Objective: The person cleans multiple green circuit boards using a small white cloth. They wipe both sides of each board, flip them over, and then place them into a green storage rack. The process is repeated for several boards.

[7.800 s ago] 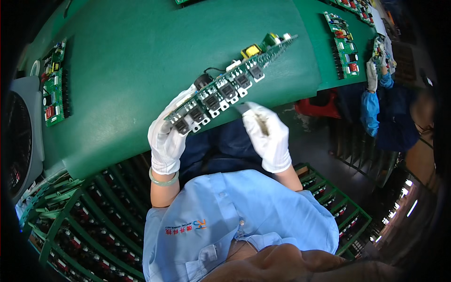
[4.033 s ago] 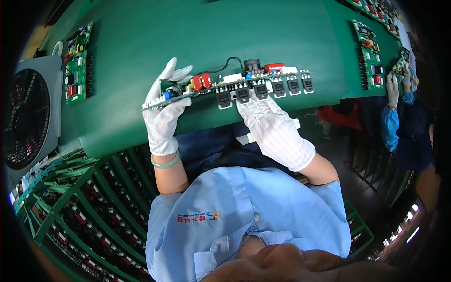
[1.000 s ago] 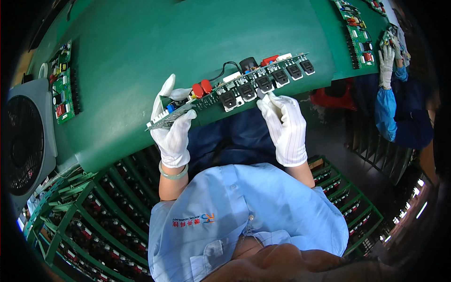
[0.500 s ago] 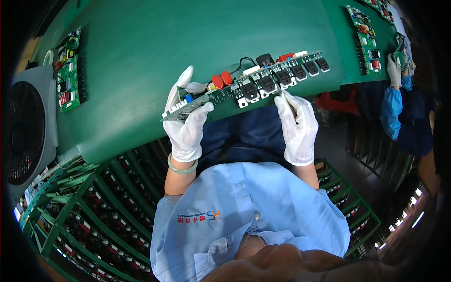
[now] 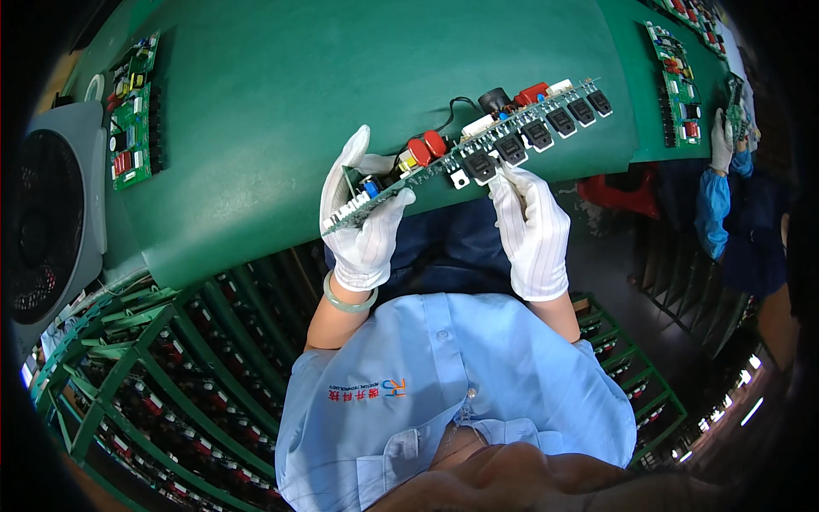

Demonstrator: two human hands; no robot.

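Note:
My left hand, in a white glove, grips the left end of a long green circuit board between thumb and fingers. The board is tilted, its right end raised above the table edge. A row of black transistors lines its near side. Red capacitors, a black cylinder and a black wire stand on its far side. My right hand, also gloved, is pinched closed at the underside of the transistors near the left of the row. Whatever lies between its fingertips is hidden.
Similar circuit boards lie on the green table at the left and right. A grey fan stands at the left edge. Green racks with boards flank me below. A co-worker's gloved hand handles a board at far right.
The board and my left hand have shifted right in view. My right hand has moved slightly left along the transistor row, towards its left end.

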